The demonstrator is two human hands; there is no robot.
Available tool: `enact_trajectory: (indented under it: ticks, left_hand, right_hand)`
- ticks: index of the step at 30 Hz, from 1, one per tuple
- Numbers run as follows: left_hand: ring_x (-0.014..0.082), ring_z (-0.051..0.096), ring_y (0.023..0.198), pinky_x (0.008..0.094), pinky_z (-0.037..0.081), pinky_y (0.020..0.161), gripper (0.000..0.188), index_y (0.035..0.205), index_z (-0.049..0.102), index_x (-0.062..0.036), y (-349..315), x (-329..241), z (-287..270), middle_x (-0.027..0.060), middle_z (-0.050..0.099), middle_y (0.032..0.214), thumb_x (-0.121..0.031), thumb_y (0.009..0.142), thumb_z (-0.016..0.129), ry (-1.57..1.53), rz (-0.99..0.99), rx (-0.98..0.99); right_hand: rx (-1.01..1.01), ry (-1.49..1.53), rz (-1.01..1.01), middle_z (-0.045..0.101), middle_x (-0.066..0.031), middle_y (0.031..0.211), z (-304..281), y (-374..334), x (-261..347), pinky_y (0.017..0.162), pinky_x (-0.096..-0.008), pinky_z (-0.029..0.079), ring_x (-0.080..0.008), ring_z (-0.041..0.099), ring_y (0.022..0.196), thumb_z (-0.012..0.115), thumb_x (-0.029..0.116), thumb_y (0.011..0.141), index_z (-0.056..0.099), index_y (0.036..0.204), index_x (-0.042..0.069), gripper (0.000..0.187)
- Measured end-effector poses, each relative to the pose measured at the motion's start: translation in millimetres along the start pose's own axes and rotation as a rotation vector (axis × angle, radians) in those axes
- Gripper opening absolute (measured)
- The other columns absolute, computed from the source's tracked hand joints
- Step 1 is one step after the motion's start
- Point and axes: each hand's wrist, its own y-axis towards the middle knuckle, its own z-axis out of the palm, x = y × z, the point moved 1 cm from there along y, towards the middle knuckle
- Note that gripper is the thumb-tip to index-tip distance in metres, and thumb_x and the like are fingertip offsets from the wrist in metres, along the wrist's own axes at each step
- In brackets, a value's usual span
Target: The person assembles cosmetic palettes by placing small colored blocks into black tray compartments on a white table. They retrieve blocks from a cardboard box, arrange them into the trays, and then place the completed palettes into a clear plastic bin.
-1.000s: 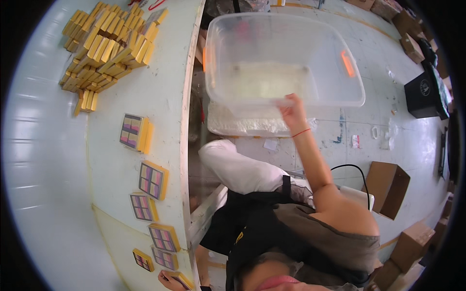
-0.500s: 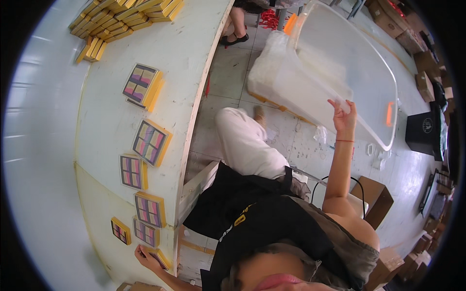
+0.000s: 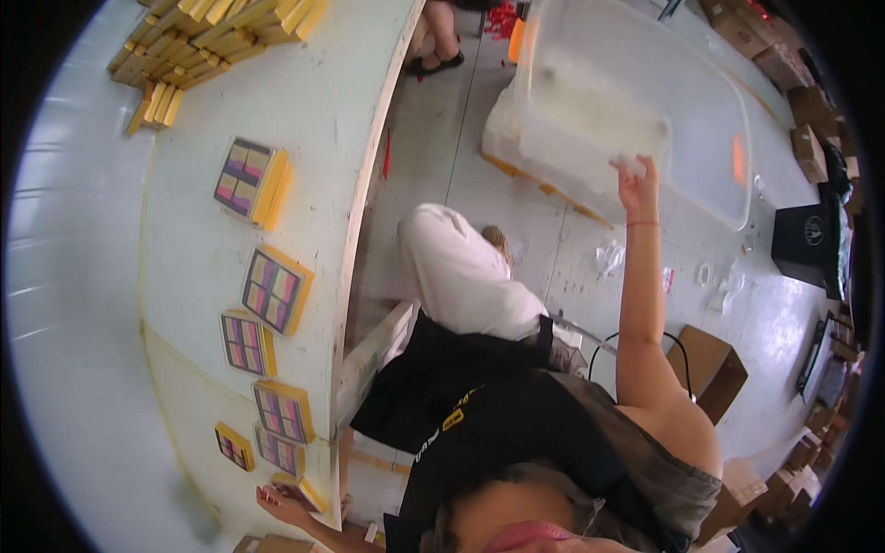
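My right hand point(image 3: 638, 187) is stretched out at the near side of a large translucent plastic bin point(image 3: 705, 198) with orange handles. Its fingers look apart and slightly blurred; nothing shows between them. On the white table at lower left, my left hand point(image 3: 284, 509) rests beside a small yellow-edged palette box point(image 3: 302, 493), fingers loosely extended and holding nothing visible. Up the table from it lie similar flat boxes with pink, purple and cream panels, among them a small one point(image 3: 234, 447), a paired set point(image 3: 284, 411) and a stack point(image 3: 251, 182).
Piled yellow boxes point(image 3: 198, 41) fill the table's far left corner. Beyond the table edge point(image 3: 355, 249), another person's foot in a black shoe point(image 3: 435, 64) shows. A brown carton point(image 3: 710, 373), a black bin point(image 3: 800, 241) and plastic scraps point(image 3: 728, 288) stand or lie on the floor at right.
The translucent bin's near rim has come down from its tilt, and my right hand has gone from gripping it to spread fingers. My left hand has slipped slightly lower beside the box.
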Motion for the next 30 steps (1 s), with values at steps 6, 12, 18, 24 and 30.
enact_trajectory:
  ticks: [6,12,18,24,30]
  left_hand:
    - [0.0318,0.02,0.143,0.0418,0.023,0.115,0.095,0.153,0.01,-0.0077,-49.0,16.5,-29.3,0.0211,0.016,0.154,-0.009,0.079,0.071,-0.168,0.124,0.462]
    - [0.0338,0.016,0.145,0.043,0.02,0.116,0.1,0.153,0.009,-0.008,-32.8,-24.8,-9.1,0.0191,0.012,0.157,0.001,0.074,0.07,-0.143,-0.02,0.385]
    - [0.0319,0.034,0.136,0.0445,0.031,0.11,0.097,0.151,0.023,-0.0063,-18.6,-14.0,-29.3,0.0179,0.03,0.151,-0.04,0.077,0.076,-0.011,-0.027,0.184]
    - [0.0326,0.033,0.137,0.0445,0.031,0.111,0.09,0.151,0.02,-0.0046,8.6,-74.9,-78.7,0.0198,0.029,0.151,-0.029,0.081,0.072,-0.064,0.106,0.182]
    - [0.0332,0.022,0.143,0.0443,0.018,0.117,0.093,0.151,0.017,-0.0024,48.3,-256.0,-108.2,0.0197,0.02,0.155,-0.028,0.082,0.073,-0.01,0.096,0.303]
  right_hand:
    - [-0.188,-0.061,0.079,0.058,-0.0212,0.118,47.2,-34.9,-44.3,0.086,-0.0355,0.055,-0.0318,0.061,0.105,0.066,0.034,0.088,0.049,0.117,-0.007,0.053]
    - [0.013,-0.264,0.215,0.063,-0.0131,0.118,50.1,-80.3,-87.0,0.076,-0.0285,0.052,-0.0239,0.063,0.1,0.048,0.057,0.093,0.055,0.123,0.002,0.062]
    - [-0.018,-0.398,0.343,0.068,-0.0081,0.103,46.1,-77.4,-133.9,0.071,-0.028,0.051,-0.0185,0.065,0.088,0.046,0.046,0.098,0.063,0.107,0.005,0.045]
    - [-0.04,-0.505,0.447,0.067,-0.0071,0.102,83.1,-114.9,-121.2,0.072,-0.0278,0.05,-0.0177,0.063,0.087,0.047,0.044,0.098,0.061,0.111,0.004,0.044]
    - [-0.193,-0.667,0.561,0.065,-0.0113,0.11,94.4,-187.2,-42.3,0.074,-0.029,0.05,-0.0182,0.062,0.09,0.051,0.039,0.097,0.055,0.122,0.0,0.047]
